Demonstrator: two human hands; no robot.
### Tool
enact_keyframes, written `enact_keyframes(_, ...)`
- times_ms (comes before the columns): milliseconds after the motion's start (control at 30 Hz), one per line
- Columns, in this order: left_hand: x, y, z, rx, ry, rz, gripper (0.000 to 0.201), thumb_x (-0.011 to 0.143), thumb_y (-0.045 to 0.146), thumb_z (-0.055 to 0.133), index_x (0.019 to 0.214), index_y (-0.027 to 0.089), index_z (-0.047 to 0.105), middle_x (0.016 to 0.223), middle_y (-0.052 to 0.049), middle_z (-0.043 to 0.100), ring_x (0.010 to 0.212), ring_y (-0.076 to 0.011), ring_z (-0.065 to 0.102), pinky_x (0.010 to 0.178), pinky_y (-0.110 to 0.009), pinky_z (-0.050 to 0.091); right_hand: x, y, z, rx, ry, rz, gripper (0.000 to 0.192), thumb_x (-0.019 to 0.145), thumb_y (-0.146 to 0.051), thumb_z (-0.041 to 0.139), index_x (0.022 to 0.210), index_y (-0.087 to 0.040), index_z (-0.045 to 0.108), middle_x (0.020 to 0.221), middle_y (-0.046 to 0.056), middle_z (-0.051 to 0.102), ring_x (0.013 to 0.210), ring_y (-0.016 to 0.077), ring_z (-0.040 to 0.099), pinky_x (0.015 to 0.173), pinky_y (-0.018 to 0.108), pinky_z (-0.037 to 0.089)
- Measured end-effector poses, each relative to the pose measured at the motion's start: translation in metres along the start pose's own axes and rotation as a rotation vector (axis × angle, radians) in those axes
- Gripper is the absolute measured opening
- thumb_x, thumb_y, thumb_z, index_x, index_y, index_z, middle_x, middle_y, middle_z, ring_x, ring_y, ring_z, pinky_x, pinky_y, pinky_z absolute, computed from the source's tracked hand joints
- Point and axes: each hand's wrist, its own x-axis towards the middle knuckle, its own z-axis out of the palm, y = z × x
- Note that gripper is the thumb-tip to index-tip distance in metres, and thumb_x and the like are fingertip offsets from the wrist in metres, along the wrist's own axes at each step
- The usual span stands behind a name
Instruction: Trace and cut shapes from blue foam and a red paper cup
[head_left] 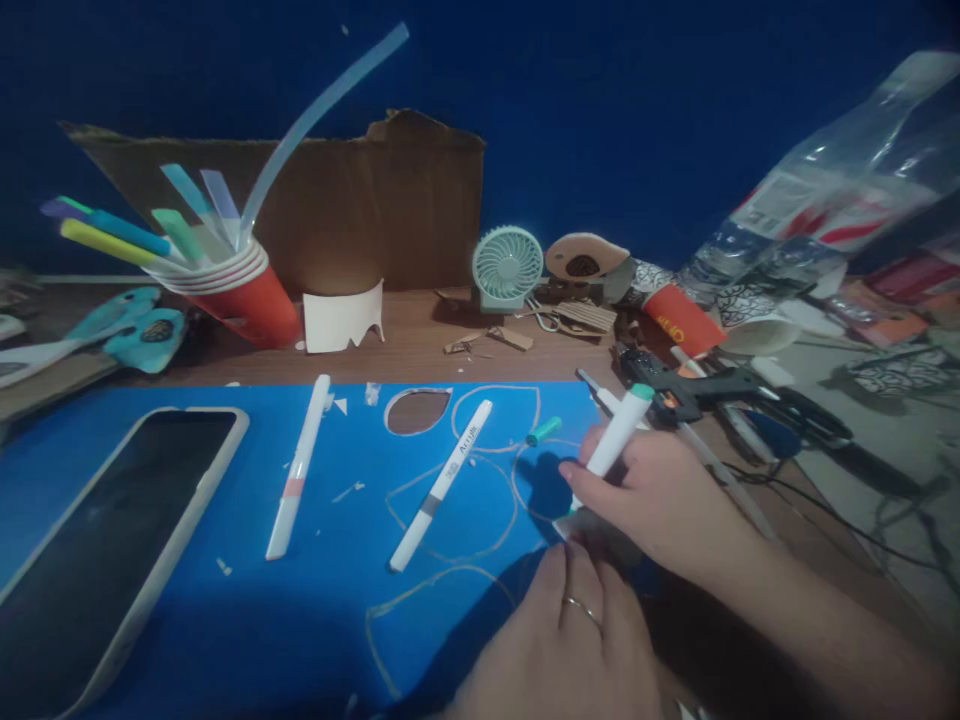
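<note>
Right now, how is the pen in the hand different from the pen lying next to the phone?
The held pen is gripped by the right hand, tilted, tip down on the blue sheet; the pen by the phone lies flat, untouched. The held pen has a green end; the lying pen has an orange band. Both have white barrels.

White marker with green end, tilted, tip down on the blue sheet, its green cap just beside

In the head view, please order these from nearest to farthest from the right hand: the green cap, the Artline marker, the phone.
From the right hand:
1. green cap, just left of the fingers.
2. Artline marker, mid sheet, farther left.
3. phone, at the far left edge.
</note>
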Motion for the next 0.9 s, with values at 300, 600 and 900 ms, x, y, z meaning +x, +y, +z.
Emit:
enact_keyframes(300, 0.0016, -0.0024, -0.0015, 0.039, -0.007, 0.022, 0.039, 0.082, 0.010, 0.028, 0.091, 0.012, 0.066, 0.089, -0.004, 0.070, 0.085, -0.0190, 0.064, 0.080, -0.030, 0.044, 0.0028, 0.0044, -0.0064, -0.110, 0.066, 0.034, 0.032, 0.075, -0.040, 0.047, 0.051, -0.019, 0.048, 0.045, -0.001, 0.051, 0.041, 0.0115, 0.046, 0.040, 0.024, 0.027)
enact_keyframes(600, -0.0005, -0.0019, -0.0016, 0.030, -0.044, 0.023, 0.035, 0.083, 0.014, 0.031, 0.095, 0.012, 0.065, 0.093, -0.005, 0.069, 0.085, -0.0192, 0.063, 0.082, -0.030, 0.043, -0.0002, 0.0003, -0.0027, 0.027, 0.058, 0.039, 0.030, 0.072, -0.043, 0.050, 0.054, -0.020, 0.050, 0.045, -0.002, 0.050, 0.042, 0.0120, 0.047, 0.040, 0.023, 0.031)
enact_keyframes(900, -0.0025, 0.0034, 0.0035, 0.032, 0.016, -0.030, 0.036, 0.082, 0.014, 0.032, 0.094, 0.010, 0.066, 0.092, -0.008, 0.068, 0.089, -0.0231, 0.061, 0.083, -0.033, 0.042, 0.0019, 0.0082, -0.0047, -0.056, 0.077, -0.005, 0.031, 0.075, -0.041, 0.048, 0.052, -0.020, 0.048, 0.045, -0.003, 0.049, 0.043, 0.0111, 0.045, 0.041, 0.023, 0.029)
